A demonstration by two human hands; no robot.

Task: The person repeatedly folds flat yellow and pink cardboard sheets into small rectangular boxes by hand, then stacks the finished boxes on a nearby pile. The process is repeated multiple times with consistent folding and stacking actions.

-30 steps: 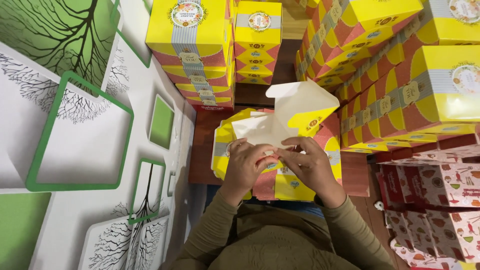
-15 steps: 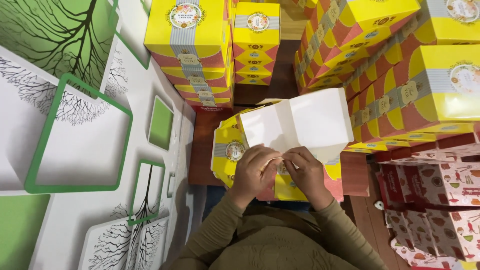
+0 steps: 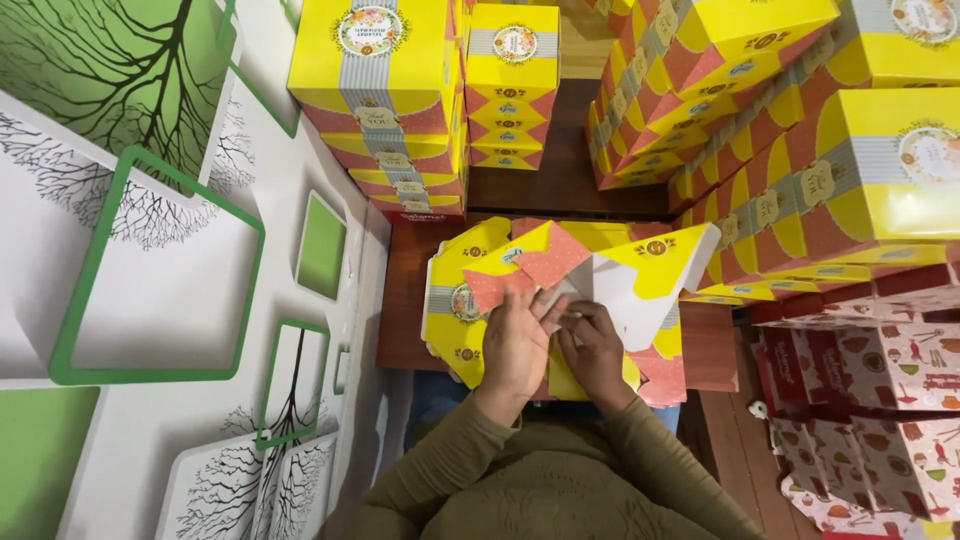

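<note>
Both hands press on a half-folded yellow and red cardboard box blank [image 3: 560, 300] lying atop a stack of flat blanks on the brown wooden counter [image 3: 400, 300]. The left hand [image 3: 518, 340] lies flat, fingers spread over a red flap; the right hand [image 3: 597, 350] pinches a white inner fold. The raised flap could spring back if pressure eases, or crease crookedly. Tall stacks of finished yellow boxes [image 3: 800, 190] lean close by; a nudge could topple them.

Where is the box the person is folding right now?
In the head view, the half-folded yellow and pink box sits in the middle, under the left hand and right hand, between the yellow box stacks and the tree-patterned wall.
</note>
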